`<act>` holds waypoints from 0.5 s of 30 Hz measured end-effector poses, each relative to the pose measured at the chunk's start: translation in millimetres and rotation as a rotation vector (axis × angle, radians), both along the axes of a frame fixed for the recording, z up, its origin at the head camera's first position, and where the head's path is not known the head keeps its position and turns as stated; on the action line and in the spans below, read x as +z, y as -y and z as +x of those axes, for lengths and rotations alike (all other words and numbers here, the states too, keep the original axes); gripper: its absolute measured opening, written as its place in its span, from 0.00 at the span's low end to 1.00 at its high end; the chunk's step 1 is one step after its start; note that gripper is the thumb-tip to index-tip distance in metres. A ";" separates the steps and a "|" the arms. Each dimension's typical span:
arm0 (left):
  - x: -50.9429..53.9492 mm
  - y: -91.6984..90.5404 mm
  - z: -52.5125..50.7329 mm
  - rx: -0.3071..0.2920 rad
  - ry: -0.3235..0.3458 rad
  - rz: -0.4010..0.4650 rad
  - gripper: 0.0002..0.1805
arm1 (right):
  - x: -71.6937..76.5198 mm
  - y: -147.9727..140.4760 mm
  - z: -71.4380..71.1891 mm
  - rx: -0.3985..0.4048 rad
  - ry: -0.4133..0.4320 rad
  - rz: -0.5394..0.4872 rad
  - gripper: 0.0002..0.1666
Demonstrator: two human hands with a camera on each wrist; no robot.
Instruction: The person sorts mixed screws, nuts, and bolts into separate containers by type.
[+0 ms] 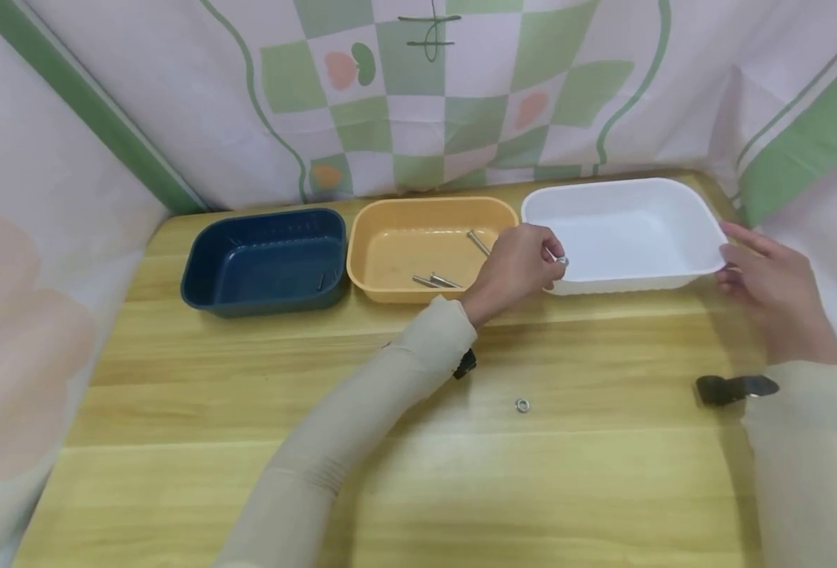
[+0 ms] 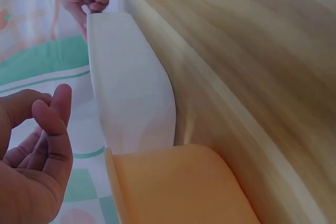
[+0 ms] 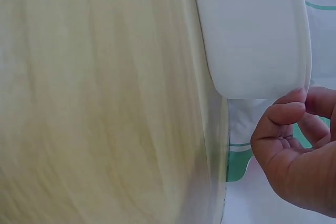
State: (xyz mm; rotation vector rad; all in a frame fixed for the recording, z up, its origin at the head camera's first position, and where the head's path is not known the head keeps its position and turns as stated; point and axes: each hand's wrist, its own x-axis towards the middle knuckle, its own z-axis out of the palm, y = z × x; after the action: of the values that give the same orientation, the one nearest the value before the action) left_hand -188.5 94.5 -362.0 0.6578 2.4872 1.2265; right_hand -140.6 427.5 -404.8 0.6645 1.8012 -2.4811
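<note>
My left hand (image 1: 513, 267) pinches a small metal nut (image 1: 562, 261) between thumb and fingers, over the near left corner of the white tray (image 1: 617, 285). From the left wrist view, the nut is hidden behind the fingers (image 2: 59, 129). At the tray's right end, my right hand (image 1: 773, 276) pinches the rim; the right wrist view shows thumb and fingers (image 3: 286, 113) on that edge. Another metal nut (image 1: 522, 405) lies on the wooden table in front of the trays.
A yellow tray (image 1: 390, 293) holds several long bolts (image 1: 446, 281) and touches or nearly touches the white one. To its left stands a dark blue tray (image 1: 265, 304) with small dark screws (image 1: 321, 281) inside. A patterned curtain (image 1: 418, 95) hangs behind the table (image 1: 248, 442).
</note>
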 end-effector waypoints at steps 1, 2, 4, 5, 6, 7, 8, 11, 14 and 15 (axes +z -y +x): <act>0.3 -1.4 -1.3 0.006 0.008 -0.003 0.02 | 0.1 0.0 0.5 -0.004 0.001 0.005 0.19; 0.5 -3.0 -2.9 0.011 0.012 -0.010 0.02 | 0.3 0.3 0.7 -0.006 0.002 0.006 0.19; 0.5 -6.3 -5.6 0.013 0.012 -0.025 0.02 | 1.0 0.7 1.1 -0.009 0.011 0.009 0.20; 0.5 -8.2 -6.7 0.011 0.012 -0.036 0.02 | 1.5 1.1 1.1 -0.008 0.017 0.012 0.20; 0.3 -10.3 -7.8 0.009 0.012 -0.046 0.02 | 2.0 1.4 1.0 -0.009 0.022 0.019 0.20; 0.0 -12.4 -8.5 0.006 0.004 -0.058 0.02 | 2.7 1.8 0.9 -0.014 0.027 0.022 0.20; -0.5 -14.6 -9.2 0.002 -0.002 -0.071 0.02 | 3.5 2.3 0.7 -0.015 0.033 0.027 0.20; -1.8 -21.1 -9.9 0.004 -0.007 -0.113 0.02 | 5.7 4.1 1.0 -0.014 0.043 0.046 0.22; -3.7 -26.8 -10.1 0.016 -0.010 -0.135 0.02 | 7.6 6.1 2.2 -0.015 0.056 0.049 0.23; -4.3 -28.3 -10.0 0.020 -0.011 -0.135 0.02 | 7.9 6.6 2.6 -0.017 0.061 0.048 0.23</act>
State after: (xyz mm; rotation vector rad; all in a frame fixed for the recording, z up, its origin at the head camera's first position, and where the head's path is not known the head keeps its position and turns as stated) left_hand -198.5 122.8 -366.3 0.6075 2.5646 1.0531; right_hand -138.0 420.9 -396.9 0.7528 1.8471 -2.4073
